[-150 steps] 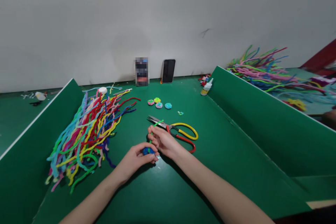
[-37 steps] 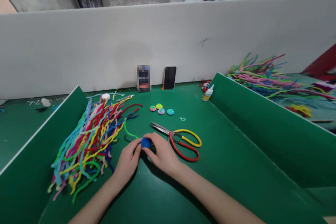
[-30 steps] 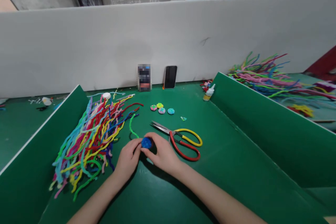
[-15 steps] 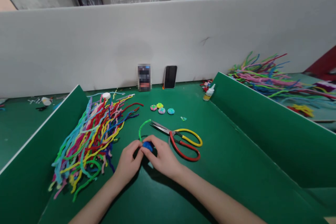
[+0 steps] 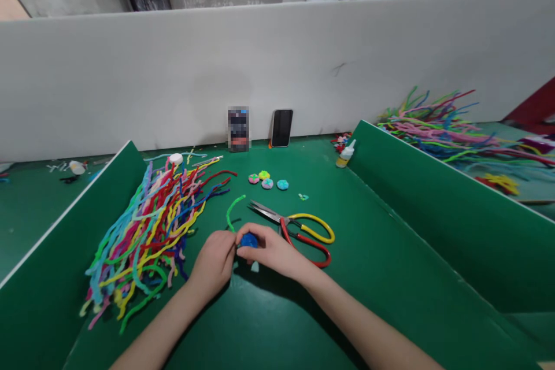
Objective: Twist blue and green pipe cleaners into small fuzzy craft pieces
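Observation:
My right hand [image 5: 271,248] curls its thumb and fingers around a small blue fuzzy coil [image 5: 248,241]. Fingertips of my left hand [image 5: 215,257] are pinched together against the coil's left side. A green pipe cleaner [image 5: 231,213] rises from that pinch and bends away from me; its lower end is hidden by the fingers. Just right of my hands lie scissors [image 5: 284,221] with one yellow and one red handle, blades pointing left. A small pale piece [image 5: 255,267] shows below the right hand.
Many coloured pipe cleaners [image 5: 156,225] are heaped on the left. Several small round fuzzy pieces [image 5: 267,183] lie beyond my hands. Two phones, one blurred [image 5: 238,129] and one dark [image 5: 282,128], lean on the white wall. A glue bottle [image 5: 345,154] stands by the green right divider [image 5: 433,208].
The blue coil has turned and moved slightly right with my right hand. My left hand has rolled over, its back showing more. The green pipe cleaner has shifted a little left.

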Available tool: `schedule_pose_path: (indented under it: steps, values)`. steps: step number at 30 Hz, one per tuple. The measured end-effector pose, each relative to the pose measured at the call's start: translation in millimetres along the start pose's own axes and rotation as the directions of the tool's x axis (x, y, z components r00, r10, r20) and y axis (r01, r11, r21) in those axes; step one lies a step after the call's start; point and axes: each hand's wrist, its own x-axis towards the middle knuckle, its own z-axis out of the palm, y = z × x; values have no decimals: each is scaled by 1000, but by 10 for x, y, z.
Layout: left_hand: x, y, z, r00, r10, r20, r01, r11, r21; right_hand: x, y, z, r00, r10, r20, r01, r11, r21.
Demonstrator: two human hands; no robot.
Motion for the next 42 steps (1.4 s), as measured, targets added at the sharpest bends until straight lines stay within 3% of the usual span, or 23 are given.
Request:
schedule_pose_path:
  steps: [5, 11, 20, 23, 27, 31, 36, 42]
  values:
    - [36, -44, -40, 988, 152, -8, -147, 968, 201, 3, 3, 51, 1000, 0, 22, -2, 992, 126]
    - [56, -75, -67, 963, 267, -42, -251, 940, 232, -34, 13, 142, 994, -84, -71, 85, 996, 12]
    - [78, -62, -87, 970, 244, -23, -237, 959, 155, -73, -7, 183, 967, -199, -158, 168, 967, -194]
    - [63, -86, -84, 985, 172, -36, -167, 979, 116, -71, -22, 175, 983, -151, -105, 142, 986, -86]
    - [47, -141, -54, 999, -27, -40, 26, 999, -20, -30, -29, 111, 997, -31, 66, 11, 962, 273]
    - [45, -169, -25, 989, -138, -47, 132, 984, -118, 3, -2, 65, 998, -8, 54, -19, 874, 485]
    - [48, -107, -65, 925, -331, -186, 295, 935, -195, 24, 69, 87, 998, 41, -54, -5, 841, 541]
    - [31, 25, -72, 933, -344, -109, 305, 913, -271, 70, 93, 102, 984, 65, -168, 22, 884, 467]
